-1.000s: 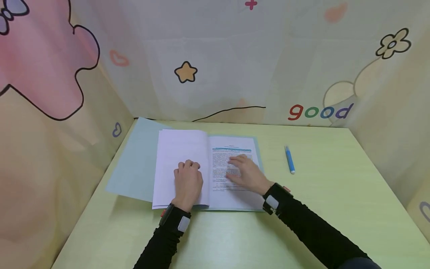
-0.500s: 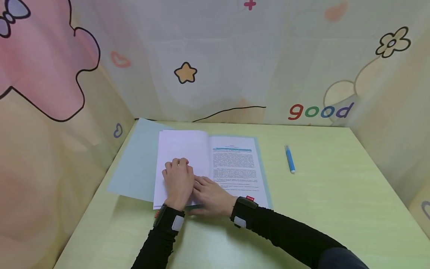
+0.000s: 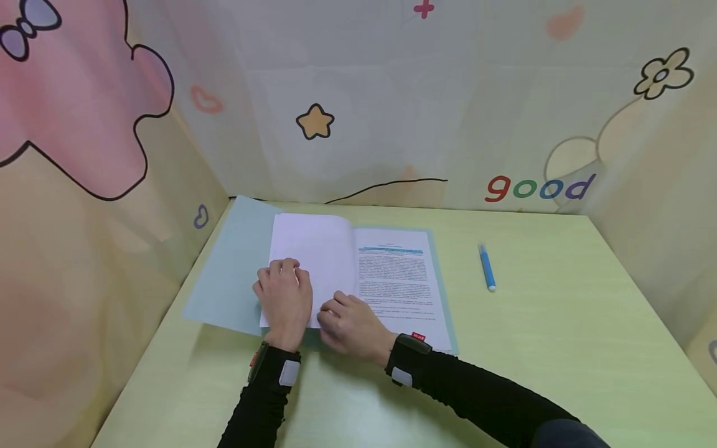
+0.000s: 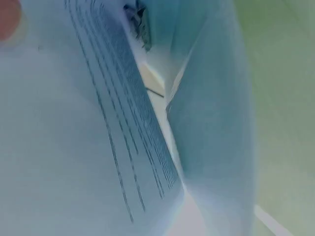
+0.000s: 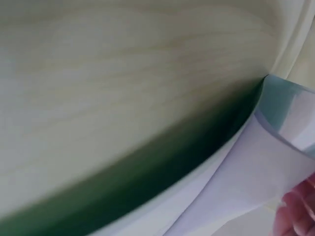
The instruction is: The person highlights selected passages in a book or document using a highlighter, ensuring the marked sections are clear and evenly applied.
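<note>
A pale blue folder [image 3: 226, 267] lies spread on the table, its turned white pages [image 3: 313, 249] on the left and a printed page [image 3: 400, 323] on the right. My left hand [image 3: 284, 302] grips the outer left side of the turned pages. A fingertip [image 4: 7, 19] shows against their printed side in the left wrist view, with a metal clip [image 4: 140, 24] beyond. Near the spine, my right hand [image 3: 355, 330] pinches the lower edge of these pages with curled fingers. In the right wrist view the pages [image 5: 246, 167] bend, with fingers [image 5: 298, 211] at their edge.
A blue marker [image 3: 487, 267] lies to the right of the folder. The light green table [image 3: 560, 311] meets a patterned cloth [image 3: 392, 124] at the back, and cloth also hangs on both sides.
My right hand has come from above the printed page to the turned pages' lower edge, its fingers curling. My left hand has slid left, and the pages' lower edge has risen.
</note>
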`<state>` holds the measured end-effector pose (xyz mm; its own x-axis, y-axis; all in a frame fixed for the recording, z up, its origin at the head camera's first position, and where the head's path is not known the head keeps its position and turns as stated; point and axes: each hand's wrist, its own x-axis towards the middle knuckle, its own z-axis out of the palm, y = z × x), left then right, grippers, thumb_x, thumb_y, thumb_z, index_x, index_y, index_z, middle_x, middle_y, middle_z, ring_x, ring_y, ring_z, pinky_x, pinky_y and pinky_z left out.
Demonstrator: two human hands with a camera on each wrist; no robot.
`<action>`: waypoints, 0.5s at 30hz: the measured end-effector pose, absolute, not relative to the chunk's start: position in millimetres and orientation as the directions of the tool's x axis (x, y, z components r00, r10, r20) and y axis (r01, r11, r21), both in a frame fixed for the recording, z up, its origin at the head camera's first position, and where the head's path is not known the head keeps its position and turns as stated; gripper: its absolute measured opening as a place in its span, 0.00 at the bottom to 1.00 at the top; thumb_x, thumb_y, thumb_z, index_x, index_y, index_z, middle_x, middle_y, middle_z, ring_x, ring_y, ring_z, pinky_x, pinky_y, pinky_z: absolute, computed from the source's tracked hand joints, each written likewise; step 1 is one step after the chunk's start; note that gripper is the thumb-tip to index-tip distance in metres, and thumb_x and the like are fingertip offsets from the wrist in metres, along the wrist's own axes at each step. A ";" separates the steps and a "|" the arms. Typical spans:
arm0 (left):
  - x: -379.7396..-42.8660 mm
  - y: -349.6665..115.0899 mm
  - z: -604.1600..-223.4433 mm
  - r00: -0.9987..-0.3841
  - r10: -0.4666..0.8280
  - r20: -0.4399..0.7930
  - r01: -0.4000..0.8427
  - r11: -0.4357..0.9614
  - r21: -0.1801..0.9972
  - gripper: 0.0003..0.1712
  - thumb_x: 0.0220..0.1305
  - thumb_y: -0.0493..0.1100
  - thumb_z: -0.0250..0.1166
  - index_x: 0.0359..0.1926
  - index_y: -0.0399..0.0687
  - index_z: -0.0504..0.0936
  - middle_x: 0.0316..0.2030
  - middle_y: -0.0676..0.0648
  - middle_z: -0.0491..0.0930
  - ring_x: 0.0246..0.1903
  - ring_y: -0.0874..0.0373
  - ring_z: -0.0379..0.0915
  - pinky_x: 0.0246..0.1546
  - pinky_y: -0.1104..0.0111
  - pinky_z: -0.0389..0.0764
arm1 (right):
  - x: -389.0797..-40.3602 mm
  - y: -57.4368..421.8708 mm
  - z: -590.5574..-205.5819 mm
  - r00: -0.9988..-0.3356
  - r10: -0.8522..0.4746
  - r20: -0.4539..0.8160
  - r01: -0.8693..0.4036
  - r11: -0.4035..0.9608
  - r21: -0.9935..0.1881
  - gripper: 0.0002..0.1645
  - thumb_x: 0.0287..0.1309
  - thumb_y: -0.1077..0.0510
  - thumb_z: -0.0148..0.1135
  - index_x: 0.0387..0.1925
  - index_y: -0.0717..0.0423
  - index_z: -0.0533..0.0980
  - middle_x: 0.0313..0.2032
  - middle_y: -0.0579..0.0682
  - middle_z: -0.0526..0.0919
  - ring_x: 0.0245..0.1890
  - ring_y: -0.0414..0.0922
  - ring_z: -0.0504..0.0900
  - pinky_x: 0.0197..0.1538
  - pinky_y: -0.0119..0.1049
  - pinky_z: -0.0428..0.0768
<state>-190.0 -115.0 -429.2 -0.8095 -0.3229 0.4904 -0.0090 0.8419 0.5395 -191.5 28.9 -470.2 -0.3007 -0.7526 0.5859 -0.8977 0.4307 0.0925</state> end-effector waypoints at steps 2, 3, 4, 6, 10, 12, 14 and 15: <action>-188.5 -117.6 -424.8 -0.778 -0.352 0.520 0.012 0.820 0.572 0.12 0.62 0.41 0.50 0.37 0.39 0.78 0.41 0.36 0.77 0.43 0.40 0.63 0.44 0.44 0.63 | -190.1 28.5 -470.4 -0.301 -0.730 0.614 -0.888 0.450 0.099 0.06 0.47 0.57 0.61 0.28 0.55 0.80 0.29 0.47 0.84 0.30 0.42 0.73 0.29 0.32 0.78; -188.0 -119.2 -422.7 -0.758 -0.370 0.537 0.024 0.807 0.589 0.13 0.63 0.41 0.49 0.38 0.39 0.78 0.42 0.36 0.76 0.43 0.40 0.62 0.43 0.45 0.62 | -188.8 28.9 -469.9 -0.317 -0.719 0.618 -0.883 0.462 0.084 0.05 0.47 0.58 0.61 0.27 0.55 0.79 0.28 0.48 0.83 0.29 0.42 0.73 0.29 0.32 0.78; -187.5 -121.0 -420.3 -0.737 -0.388 0.553 0.036 0.795 0.606 0.14 0.64 0.41 0.48 0.38 0.38 0.78 0.42 0.36 0.76 0.44 0.39 0.62 0.43 0.45 0.62 | -187.5 29.3 -469.3 -0.334 -0.708 0.622 -0.876 0.476 0.071 0.04 0.47 0.58 0.60 0.26 0.55 0.78 0.27 0.47 0.82 0.29 0.42 0.73 0.28 0.32 0.79; -186.7 -124.9 -416.2 -0.694 -0.426 0.580 0.062 0.767 0.638 0.15 0.65 0.41 0.47 0.40 0.38 0.77 0.43 0.35 0.75 0.44 0.39 0.61 0.42 0.45 0.61 | -184.6 31.3 -467.9 -0.375 -0.681 0.628 -0.860 0.509 0.038 0.03 0.47 0.59 0.59 0.25 0.55 0.76 0.25 0.47 0.79 0.26 0.41 0.74 0.26 0.31 0.79; -185.6 -129.9 -411.9 -0.644 -0.478 0.597 0.112 0.713 0.692 0.18 0.68 0.43 0.43 0.45 0.37 0.75 0.45 0.34 0.75 0.43 0.39 0.63 0.40 0.46 0.63 | -178.8 39.4 -463.8 -0.448 -0.614 0.650 -0.826 0.563 -0.037 0.03 0.45 0.60 0.58 0.22 0.55 0.73 0.21 0.46 0.74 0.20 0.38 0.71 0.18 0.29 0.76; -185.3 -130.5 -413.1 -0.656 -0.482 0.581 0.123 0.691 0.713 0.19 0.69 0.45 0.42 0.47 0.37 0.74 0.46 0.34 0.75 0.43 0.39 0.63 0.40 0.46 0.64 | -176.3 45.0 -461.6 -0.475 -0.577 0.665 -0.811 0.580 -0.076 0.03 0.43 0.61 0.58 0.21 0.55 0.71 0.20 0.46 0.73 0.18 0.37 0.70 0.15 0.28 0.73; -185.3 -130.5 -416.0 -0.678 -0.479 0.557 0.121 0.675 0.728 0.20 0.69 0.45 0.42 0.47 0.37 0.74 0.46 0.34 0.75 0.43 0.40 0.63 0.40 0.46 0.64 | -174.5 50.9 -460.6 -0.511 -0.541 0.668 -0.796 0.592 -0.129 0.04 0.43 0.61 0.58 0.21 0.55 0.71 0.19 0.46 0.73 0.17 0.36 0.69 0.15 0.27 0.71; -185.5 -130.4 -418.0 -0.690 -0.476 0.545 0.114 0.673 0.731 0.20 0.69 0.45 0.42 0.47 0.37 0.74 0.46 0.34 0.75 0.43 0.40 0.63 0.40 0.46 0.64 | -173.7 54.0 -460.4 -0.527 -0.526 0.668 -0.789 0.596 -0.152 0.04 0.43 0.61 0.58 0.20 0.55 0.70 0.18 0.46 0.73 0.16 0.36 0.69 0.14 0.27 0.70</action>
<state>-185.5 -130.4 -418.0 -0.6902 -0.4755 0.5455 0.1144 0.6726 0.7311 -173.7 54.0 -460.4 -0.5266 -0.5260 0.6678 -0.7885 0.5958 -0.1524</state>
